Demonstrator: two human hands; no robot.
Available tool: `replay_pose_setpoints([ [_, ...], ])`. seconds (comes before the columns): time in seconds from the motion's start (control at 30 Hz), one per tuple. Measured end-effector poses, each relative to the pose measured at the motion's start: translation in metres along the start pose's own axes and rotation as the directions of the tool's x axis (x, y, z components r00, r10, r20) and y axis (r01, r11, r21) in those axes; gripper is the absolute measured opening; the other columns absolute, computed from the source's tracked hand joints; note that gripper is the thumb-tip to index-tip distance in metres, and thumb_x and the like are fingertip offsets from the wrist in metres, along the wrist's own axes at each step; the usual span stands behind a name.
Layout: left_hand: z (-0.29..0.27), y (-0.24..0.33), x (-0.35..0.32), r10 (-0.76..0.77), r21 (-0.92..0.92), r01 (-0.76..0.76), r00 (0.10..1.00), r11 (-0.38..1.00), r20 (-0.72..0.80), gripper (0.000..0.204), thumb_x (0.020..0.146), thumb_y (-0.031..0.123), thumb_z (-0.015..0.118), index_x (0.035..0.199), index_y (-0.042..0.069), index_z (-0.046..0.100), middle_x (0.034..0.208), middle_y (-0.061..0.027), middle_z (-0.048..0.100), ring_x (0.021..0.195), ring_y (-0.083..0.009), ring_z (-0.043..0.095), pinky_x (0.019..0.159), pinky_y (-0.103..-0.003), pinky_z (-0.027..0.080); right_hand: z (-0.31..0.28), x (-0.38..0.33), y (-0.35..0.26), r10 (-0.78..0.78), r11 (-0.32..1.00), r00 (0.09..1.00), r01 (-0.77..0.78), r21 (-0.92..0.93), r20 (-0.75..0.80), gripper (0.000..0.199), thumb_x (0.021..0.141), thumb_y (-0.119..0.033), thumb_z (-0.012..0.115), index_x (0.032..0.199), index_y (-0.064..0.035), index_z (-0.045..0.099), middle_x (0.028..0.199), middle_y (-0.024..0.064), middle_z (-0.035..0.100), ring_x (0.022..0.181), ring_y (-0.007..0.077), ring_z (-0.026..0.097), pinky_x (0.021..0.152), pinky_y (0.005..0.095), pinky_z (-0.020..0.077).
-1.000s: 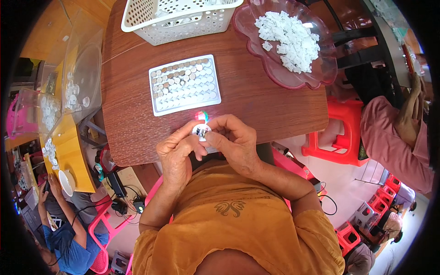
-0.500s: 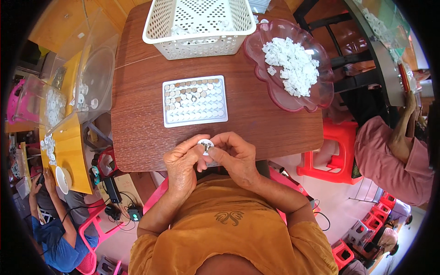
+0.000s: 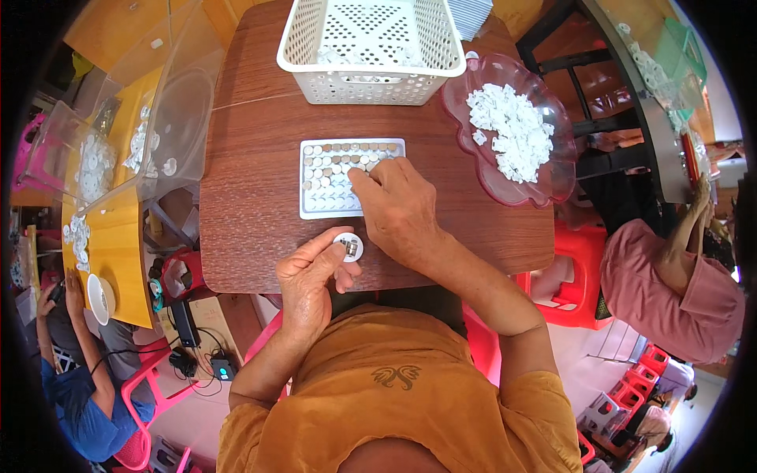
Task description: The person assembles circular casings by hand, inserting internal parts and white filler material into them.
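— Since half a second back? Both hands were joined just below the tray, pinching one small piece between them. Now the right hand (image 3: 398,209) has gone up onto the white blister tray (image 3: 347,177), and the left hand (image 3: 311,276) sits alone just below the tray's lower edge.

— Left of the tray first.

— Clear plastic tub (image 3: 169,110), tilted, well left of the tray, past the brown table (image 3: 252,197) edge. White round pieces lie on the yellow surface (image 3: 110,244) beneath it.

— Left hand's grip?

— Thumb and forefinger closed on a small round white disc (image 3: 348,246) with a dark metal centre, other fingers curled loosely. Disc hangs just below the tray's bottom right corner.

— The tray itself?

— Flat, rectangular, white. Rows of small round metallic cells fill its upper half; lower rows look bare.

— Right hand?

— Palm down, fingers bent, tips touching the tray's right half. Cannot tell if anything is pinched under them.

— Beyond and right of the tray?

— White lattice basket (image 3: 371,47) directly behind it. Pink translucent scalloped dish (image 3: 544,177) to the right, heaped with small white pieces (image 3: 512,130). Further right, a person in a pink sleeve (image 3: 662,284).
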State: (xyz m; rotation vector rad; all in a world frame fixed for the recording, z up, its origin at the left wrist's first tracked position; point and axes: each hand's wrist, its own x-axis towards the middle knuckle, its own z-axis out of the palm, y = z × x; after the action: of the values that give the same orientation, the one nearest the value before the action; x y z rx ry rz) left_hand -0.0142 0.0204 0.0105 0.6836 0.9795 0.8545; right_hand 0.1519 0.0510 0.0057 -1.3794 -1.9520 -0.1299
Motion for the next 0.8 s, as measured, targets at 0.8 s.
replay_pose_setpoints([
  [0.8, -0.001, 0.0, 0.004, -0.02, 0.016, 0.02, 0.999, 1.0, -0.033, 0.024, 0.087, 0.007, 0.059, 0.107, -0.004, 0.062, 0.07, -0.0102, 0.064, 0.049, -0.0086, 0.053, 0.043, -0.019, 0.039, 0.017, 0.003, 0.01, -0.006, 1.0, 1.0, 0.006, -0.016, 0.011, 0.012, 0.07, -0.004, 0.064, 0.07, -0.0051, 0.052, 0.069, 0.0089, 0.046, 0.064, 0.0267, 0.051, 0.051, 0.0369, 0.0419],
])
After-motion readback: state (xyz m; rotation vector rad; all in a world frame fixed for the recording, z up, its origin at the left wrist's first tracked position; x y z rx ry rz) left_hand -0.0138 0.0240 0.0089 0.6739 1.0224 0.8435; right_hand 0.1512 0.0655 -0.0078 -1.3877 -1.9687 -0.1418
